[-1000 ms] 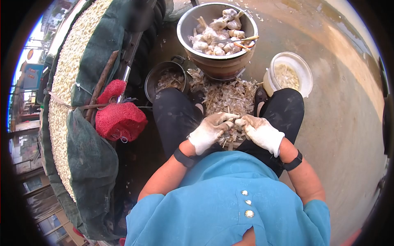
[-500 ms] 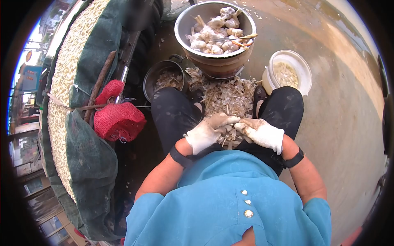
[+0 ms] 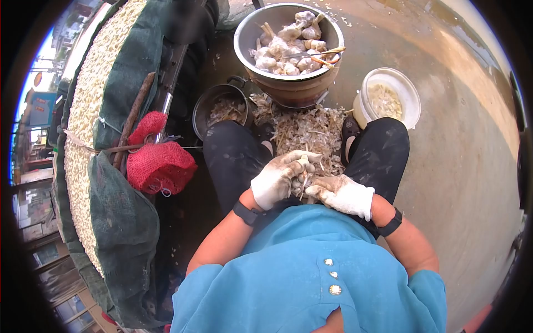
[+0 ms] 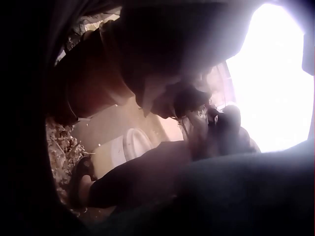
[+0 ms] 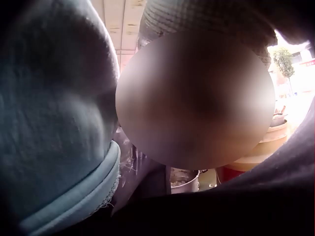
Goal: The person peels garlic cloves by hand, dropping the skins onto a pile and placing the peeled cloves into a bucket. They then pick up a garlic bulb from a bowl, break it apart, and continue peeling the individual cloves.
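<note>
Left hand (image 3: 279, 176) grips some garlic (image 3: 302, 175) — can't tell whether right hand (image 3: 345, 194) holds anything. A loose grip could drop cloves into the peelings (image 3: 312, 132).

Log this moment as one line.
left grip: holds garlic | right grip: close beside | garlic bulbs: in bowl | pale cloves: in white bucket

From above, the white tub (image 3: 412, 104) is viewed by the head camera, lower by left wrist; right wrist's is crowded by blue cloth (image 5: 54, 113).
</note>
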The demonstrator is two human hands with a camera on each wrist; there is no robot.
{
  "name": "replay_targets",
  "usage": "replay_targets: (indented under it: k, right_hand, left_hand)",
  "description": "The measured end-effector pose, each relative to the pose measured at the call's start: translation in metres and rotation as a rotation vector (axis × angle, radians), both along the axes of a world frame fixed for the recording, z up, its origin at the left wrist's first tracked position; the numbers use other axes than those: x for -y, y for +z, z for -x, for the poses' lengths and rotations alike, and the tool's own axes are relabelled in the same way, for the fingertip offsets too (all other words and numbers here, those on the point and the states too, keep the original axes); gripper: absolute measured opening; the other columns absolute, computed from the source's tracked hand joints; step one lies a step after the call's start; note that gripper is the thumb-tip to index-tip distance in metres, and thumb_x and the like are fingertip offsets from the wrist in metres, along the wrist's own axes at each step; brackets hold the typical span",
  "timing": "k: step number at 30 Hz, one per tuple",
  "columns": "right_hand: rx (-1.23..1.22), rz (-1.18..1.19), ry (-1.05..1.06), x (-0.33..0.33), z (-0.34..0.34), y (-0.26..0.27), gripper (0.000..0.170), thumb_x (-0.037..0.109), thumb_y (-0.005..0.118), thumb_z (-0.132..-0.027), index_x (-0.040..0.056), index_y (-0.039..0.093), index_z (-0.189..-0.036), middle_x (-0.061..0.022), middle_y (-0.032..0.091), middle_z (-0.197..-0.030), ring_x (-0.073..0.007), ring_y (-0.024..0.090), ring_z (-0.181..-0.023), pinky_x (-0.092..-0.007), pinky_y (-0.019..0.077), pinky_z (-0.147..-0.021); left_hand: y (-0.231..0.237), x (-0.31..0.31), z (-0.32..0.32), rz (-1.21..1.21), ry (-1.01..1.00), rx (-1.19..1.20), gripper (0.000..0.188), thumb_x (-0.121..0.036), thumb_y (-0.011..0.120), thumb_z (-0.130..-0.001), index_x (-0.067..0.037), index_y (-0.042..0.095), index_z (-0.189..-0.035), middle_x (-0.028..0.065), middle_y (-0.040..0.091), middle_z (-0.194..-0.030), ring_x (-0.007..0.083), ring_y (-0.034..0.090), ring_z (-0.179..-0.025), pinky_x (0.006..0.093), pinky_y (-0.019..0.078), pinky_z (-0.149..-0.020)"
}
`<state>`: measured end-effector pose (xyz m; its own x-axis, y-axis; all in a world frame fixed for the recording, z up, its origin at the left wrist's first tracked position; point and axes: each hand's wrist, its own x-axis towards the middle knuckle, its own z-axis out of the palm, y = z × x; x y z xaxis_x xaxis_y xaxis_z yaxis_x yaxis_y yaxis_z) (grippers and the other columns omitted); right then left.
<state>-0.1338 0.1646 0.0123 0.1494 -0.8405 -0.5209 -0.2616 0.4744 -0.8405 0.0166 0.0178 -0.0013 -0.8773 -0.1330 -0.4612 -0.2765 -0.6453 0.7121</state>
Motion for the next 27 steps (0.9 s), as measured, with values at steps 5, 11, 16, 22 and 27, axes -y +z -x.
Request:
replay_targets:
  k: [5, 11, 16, 22, 27]
  right_hand:
    - [0.026, -0.071, -0.163, 0.005, 0.006, -0.001, 0.048, 0.048, 0.059, -0.091, 0.0042, 0.062, -0.110, -0.0122, 0.065, -0.105, -0.0194, 0.060, -0.097, -0.0310, 0.0465, -0.086]
    - [0.061, -0.057, -0.584, 0.017, 0.010, -0.007, 0.034, 0.033, 0.065, -0.089, 0.0013, 0.060, -0.100, -0.0029, 0.058, -0.084, -0.0083, 0.052, -0.079, -0.0255, 0.0447, -0.071]
    - [0.005, 0.124, -0.540, 0.019, 0.006, -0.010, 0.032, 0.024, 0.062, -0.090, 0.0043, 0.059, -0.114, -0.0081, 0.066, -0.099, -0.0109, 0.060, -0.090, -0.0268, 0.0479, -0.080]
    - [-0.382, 0.095, -0.192, 0.013, 0.009, 0.010, 0.038, 0.030, 0.061, -0.088, 0.0079, 0.056, -0.118, -0.0136, 0.063, -0.111, -0.0311, 0.061, -0.103, -0.0377, 0.0488, -0.086]
    - [-0.519, 0.287, -0.438, 0.006, 0.042, 0.028, 0.026, 0.019, 0.061, -0.085, 0.0079, 0.059, -0.109, -0.0167, 0.065, -0.097, -0.0349, 0.063, -0.090, -0.0416, 0.0504, -0.076]
  left_hand:
    - [-0.011, 0.000, 0.001, -0.078, 0.036, -0.007, 0.050, -0.021, 0.059, -0.093, 0.003, 0.044, -0.135, 0.0028, 0.060, -0.097, 0.0044, 0.048, -0.072, 0.0153, 0.0423, -0.065]
    - [-0.009, -0.011, 0.010, -0.075, 0.007, -0.092, 0.071, -0.014, 0.058, -0.091, 0.000, 0.019, -0.148, 0.0074, 0.059, -0.101, 0.0086, 0.047, -0.073, 0.0204, 0.0410, -0.064]
    - [0.007, -0.013, 0.021, 0.044, -0.072, 0.054, 0.071, -0.004, 0.053, -0.087, -0.008, 0.020, -0.150, 0.0032, 0.055, -0.106, 0.0069, 0.049, -0.074, 0.0200, 0.0435, -0.062]
    - [-0.002, -0.011, 0.018, 0.063, -0.144, 0.023, 0.062, -0.006, 0.050, -0.092, -0.008, 0.026, -0.149, 0.0052, 0.056, -0.124, 0.0080, 0.055, -0.088, 0.0224, 0.0491, -0.078]
    - [-0.022, -0.005, 0.019, -0.185, -0.021, -0.032, 0.050, -0.016, 0.052, -0.095, -0.002, 0.034, -0.140, 0.0043, 0.053, -0.092, 0.0106, 0.045, -0.074, 0.0262, 0.0441, -0.068]
